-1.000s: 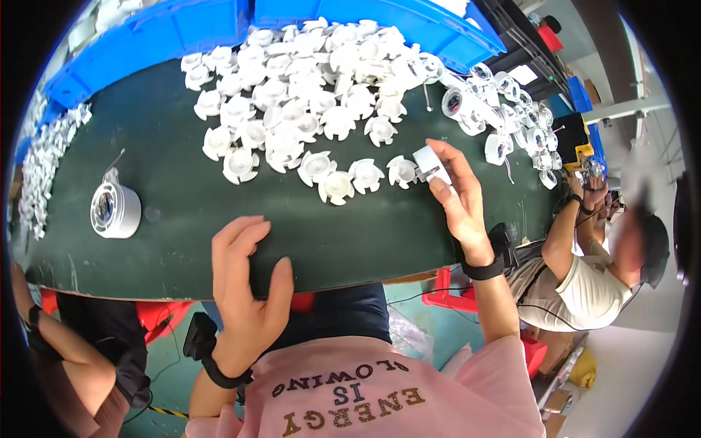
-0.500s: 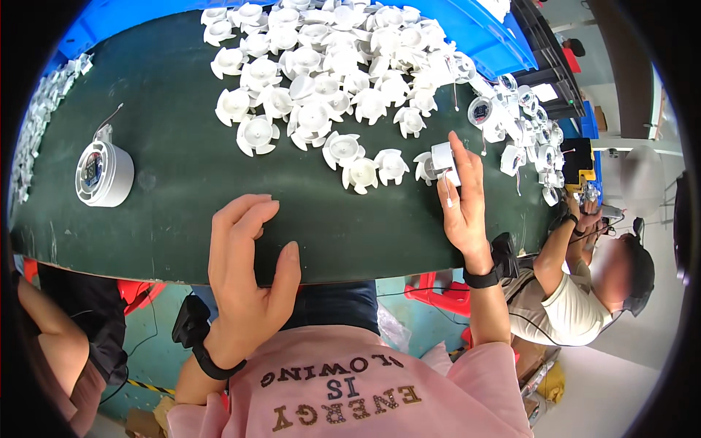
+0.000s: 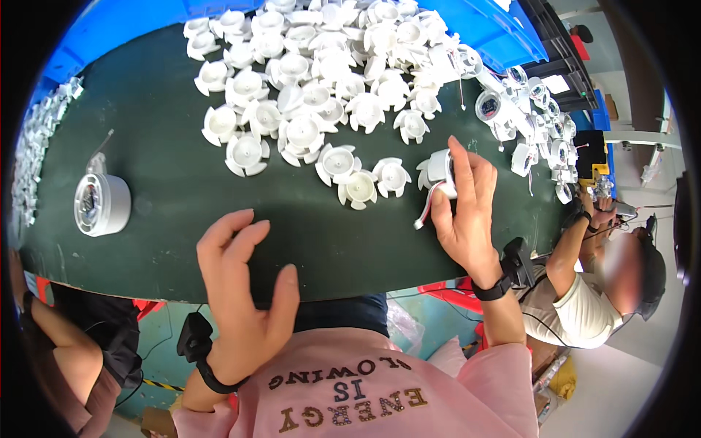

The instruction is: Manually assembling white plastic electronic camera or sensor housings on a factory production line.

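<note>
My right hand (image 3: 471, 212) grips a small white round motor housing (image 3: 439, 166) between thumb and fingers, just above the table. A thin lead with a white plug (image 3: 421, 217) hangs from it past the thumb. White bladed fan wheels (image 3: 303, 133) lie in a large pile ahead, and a few single ones rest near the held part. My left hand (image 3: 244, 285) is open and holds nothing, its thumb and fingers apart over the table's near edge. To its left a larger white ring-shaped fan unit (image 3: 113, 206) sits on the table, a thin wire rising from its far side.
More small motor housings with leads (image 3: 540, 120) crowd the right side of the dark green table (image 3: 161, 160). Small white parts (image 3: 36, 146) line the far left edge. Blue bins (image 3: 496, 29) stand at the back. One co-worker (image 3: 584, 292) sits at right, another (image 3: 73, 343) at left.
The held motor housing has turned a little, and its lead now swings out toward the lower left. My left hand stays open, its fingers slightly lower in view. The whole view has shifted slightly.
</note>
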### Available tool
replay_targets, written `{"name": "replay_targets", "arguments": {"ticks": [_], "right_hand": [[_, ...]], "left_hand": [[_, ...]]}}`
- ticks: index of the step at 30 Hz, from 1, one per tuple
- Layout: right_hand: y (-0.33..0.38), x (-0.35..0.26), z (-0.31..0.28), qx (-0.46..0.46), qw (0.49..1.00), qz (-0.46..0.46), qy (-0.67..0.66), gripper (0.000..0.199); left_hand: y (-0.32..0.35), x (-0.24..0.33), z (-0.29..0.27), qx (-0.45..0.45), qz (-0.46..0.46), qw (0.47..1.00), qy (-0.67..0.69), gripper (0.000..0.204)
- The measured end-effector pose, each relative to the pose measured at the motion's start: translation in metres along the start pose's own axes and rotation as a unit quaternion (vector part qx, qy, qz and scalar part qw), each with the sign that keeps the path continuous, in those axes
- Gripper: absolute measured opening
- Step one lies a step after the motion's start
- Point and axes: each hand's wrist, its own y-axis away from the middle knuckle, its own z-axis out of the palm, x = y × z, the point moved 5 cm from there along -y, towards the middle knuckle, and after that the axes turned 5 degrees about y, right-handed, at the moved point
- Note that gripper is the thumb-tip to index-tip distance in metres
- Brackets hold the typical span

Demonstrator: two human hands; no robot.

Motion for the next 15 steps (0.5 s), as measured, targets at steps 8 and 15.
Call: {"name": "replay_targets", "arguments": {"ticks": [8, 15], "right_hand": [[0.005, 0.01, 0.006, -0.037, 0.998, 0.018, -0.045, 0.055], [0.007, 0.024, -0.002, 0.006, 0.95, 0.122, -0.287, 0.049]], "left_hand": [[-0.012, 0.043, 0.011, -0.03, 0.079, 0.994, 0.063, 0.05], [0.007, 0.028, 0.012, -0.031, 0.047, 0.995, 0.08, 0.049]]}}
